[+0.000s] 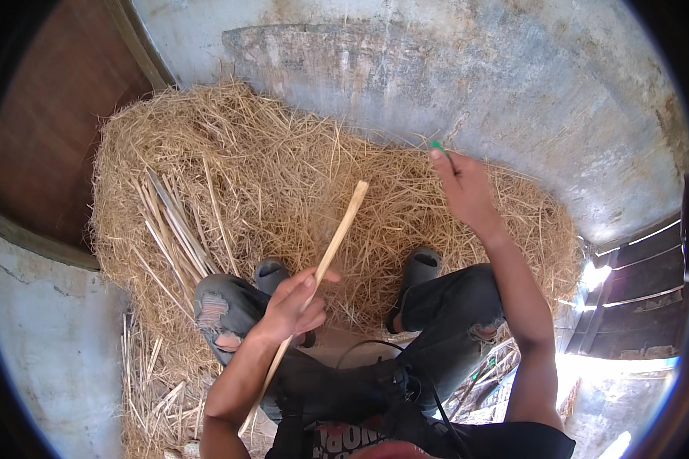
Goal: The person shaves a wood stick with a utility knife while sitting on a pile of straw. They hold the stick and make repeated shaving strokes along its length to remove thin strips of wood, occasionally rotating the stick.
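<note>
My left hand (pixel 289 306) is wrapped round a long, pale wooden strip (pixel 338 239), which looks like split bamboo. The strip slants up and to the right from beside my left forearm, its upper end over the straw. My right hand (pixel 471 193) is raised farther out to the right, apart from the strip. Its fingers are closed on a small green thing (pixel 436 144) with a thin dark part; the fist hides most of it, so its kind is unclear.
Dry straw (pixel 275 145) covers the ground around my sandals (pixel 422 266). Cut strips (pixel 174 233) lie on it at left, with more pieces (pixel 149 382) lower down. A stained wall (pixel 436 76) curves behind, a brown panel (pixel 61 115) stands left, and dark slats (pixel 635 283) right.
</note>
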`<state>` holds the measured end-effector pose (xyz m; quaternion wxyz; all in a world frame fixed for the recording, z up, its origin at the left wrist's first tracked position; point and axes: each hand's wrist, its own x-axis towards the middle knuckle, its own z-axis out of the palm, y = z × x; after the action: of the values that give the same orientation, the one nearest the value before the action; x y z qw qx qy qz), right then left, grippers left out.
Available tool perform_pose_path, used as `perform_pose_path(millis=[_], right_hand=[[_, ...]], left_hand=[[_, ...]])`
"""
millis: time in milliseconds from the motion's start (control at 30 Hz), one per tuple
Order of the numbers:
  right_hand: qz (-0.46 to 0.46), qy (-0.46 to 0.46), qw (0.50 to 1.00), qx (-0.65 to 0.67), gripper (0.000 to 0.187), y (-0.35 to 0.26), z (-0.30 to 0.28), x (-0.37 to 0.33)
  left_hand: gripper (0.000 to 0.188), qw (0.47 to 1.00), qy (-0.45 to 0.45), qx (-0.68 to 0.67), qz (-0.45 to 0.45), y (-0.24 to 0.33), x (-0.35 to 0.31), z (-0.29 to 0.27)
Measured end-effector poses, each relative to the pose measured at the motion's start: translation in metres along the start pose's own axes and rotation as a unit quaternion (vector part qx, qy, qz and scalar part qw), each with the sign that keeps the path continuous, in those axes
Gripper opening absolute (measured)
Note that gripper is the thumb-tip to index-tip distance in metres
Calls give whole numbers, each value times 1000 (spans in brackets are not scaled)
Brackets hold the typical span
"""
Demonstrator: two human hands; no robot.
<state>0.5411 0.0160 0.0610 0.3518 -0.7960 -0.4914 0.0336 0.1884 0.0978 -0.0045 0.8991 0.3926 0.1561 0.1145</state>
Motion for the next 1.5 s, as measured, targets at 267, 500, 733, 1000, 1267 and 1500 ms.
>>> perform_pose_path(millis=[267, 500, 733, 1000, 1267, 1500], right_hand=[[-127, -170, 977, 0, 61, -61, 33, -38], [-168, -145, 971, -91, 60, -46, 48, -31], [-224, -43, 956, -184, 61, -47, 51, -16], [-288, 59, 932, -211, 64, -61, 52, 5], [-289, 148, 929, -178, 71, -61, 105, 22], [47, -34, 978, 202, 64, -89, 60, 37]], left_hand=[[45, 999, 45, 28, 14, -2, 7, 12], [41, 996, 84, 40, -11, -3, 10, 13], [41, 998, 66, 14, 14, 2, 11, 12], [43, 997, 56, -33, 44, 9, 2, 21], [44, 941, -32, -337, 29, 3, -15, -7], [47, 970, -19, -231, 67, 0, -29, -16]])
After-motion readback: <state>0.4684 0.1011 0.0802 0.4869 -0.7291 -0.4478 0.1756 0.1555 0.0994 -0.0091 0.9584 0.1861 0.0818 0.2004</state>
